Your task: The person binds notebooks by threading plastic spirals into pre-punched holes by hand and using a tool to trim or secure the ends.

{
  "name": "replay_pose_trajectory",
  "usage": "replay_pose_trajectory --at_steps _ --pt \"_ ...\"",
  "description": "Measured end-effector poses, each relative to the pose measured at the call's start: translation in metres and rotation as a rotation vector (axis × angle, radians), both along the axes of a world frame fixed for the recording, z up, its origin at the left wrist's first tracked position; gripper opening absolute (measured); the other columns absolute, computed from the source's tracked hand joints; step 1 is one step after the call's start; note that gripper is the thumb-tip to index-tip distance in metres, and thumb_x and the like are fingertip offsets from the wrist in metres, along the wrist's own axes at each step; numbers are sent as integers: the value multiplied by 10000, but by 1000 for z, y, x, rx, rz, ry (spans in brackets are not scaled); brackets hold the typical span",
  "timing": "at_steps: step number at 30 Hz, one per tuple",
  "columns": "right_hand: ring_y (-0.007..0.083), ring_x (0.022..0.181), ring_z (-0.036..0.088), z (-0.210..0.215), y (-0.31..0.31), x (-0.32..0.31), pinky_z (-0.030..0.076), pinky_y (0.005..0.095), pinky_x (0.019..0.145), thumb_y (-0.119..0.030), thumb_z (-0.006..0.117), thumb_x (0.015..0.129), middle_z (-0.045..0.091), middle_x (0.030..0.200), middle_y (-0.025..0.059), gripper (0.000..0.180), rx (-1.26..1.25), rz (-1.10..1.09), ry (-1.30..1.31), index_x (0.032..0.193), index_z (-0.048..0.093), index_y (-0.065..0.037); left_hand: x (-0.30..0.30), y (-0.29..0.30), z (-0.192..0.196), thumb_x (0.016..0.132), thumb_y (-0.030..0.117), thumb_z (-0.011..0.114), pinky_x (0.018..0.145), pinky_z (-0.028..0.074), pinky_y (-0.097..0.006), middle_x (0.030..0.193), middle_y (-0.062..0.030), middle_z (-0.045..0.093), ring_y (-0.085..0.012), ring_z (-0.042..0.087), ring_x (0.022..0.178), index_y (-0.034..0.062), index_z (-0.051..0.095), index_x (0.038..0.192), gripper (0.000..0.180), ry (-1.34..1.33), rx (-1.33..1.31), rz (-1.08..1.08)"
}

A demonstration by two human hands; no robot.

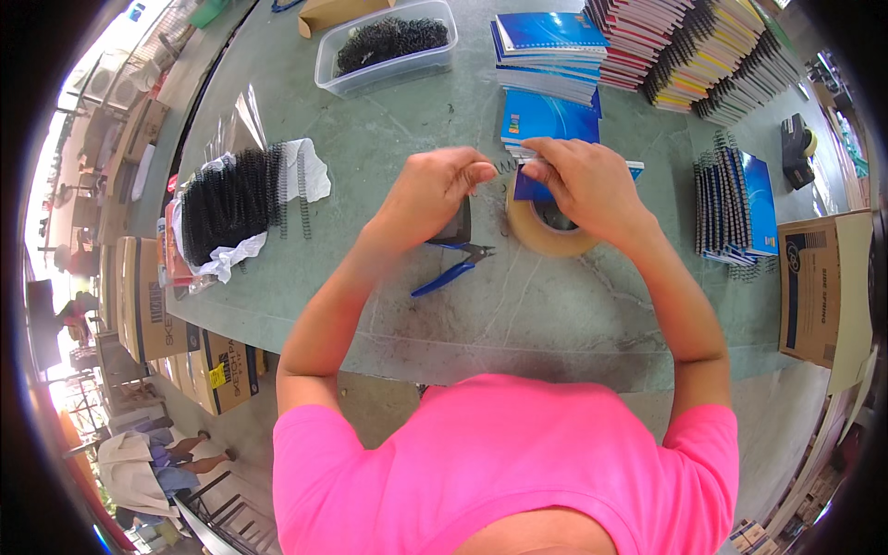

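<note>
Left hand (438,190) pinched black coil (506,167) by its left end; right hand (590,185) gripped blue notebook (530,189). Coil seemed light, springy, best held there.

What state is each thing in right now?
Left hand: pinched at a coil
Coil: between both hands, partly hidden
Right hand: gripping a notebook
Cutters: lying down, handles apart
Tape roll: lying flat, partly covered
Tub: open, holding loose coils
Dispenser: loaded
Blue notebooks: stacked, closed
Coil bundle: lying on white wrap

1 table (518,324) (grey-green), grey floor (777,407).
</note>
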State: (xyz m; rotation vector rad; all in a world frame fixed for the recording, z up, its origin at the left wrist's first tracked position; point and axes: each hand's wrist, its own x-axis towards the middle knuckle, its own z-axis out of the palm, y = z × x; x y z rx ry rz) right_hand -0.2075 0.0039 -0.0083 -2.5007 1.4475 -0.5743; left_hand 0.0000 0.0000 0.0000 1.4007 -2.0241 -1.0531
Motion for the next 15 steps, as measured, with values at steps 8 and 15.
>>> replay_pose_trajectory --at_steps 8,15 --pt "284 753 613 -6 1 2 461 411 624 -212 578 850 641 863 61 213 -58 11 -108 1031 581 -100 4 0 -12 824 210 653 661 465 -292 787 -127 619 -196 580 698 5 623 969 252 -39 -428 -54" --pt "296 759 612 -2 2 5 461 398 624 -209 581 849 626 857 88 179 -42 -1 -276 990 556 -101 -1 -3 -2 782 203 697 657 458 -297 835 -97 560 -212 567 740 29 602 894 228 -27 -325 -59"
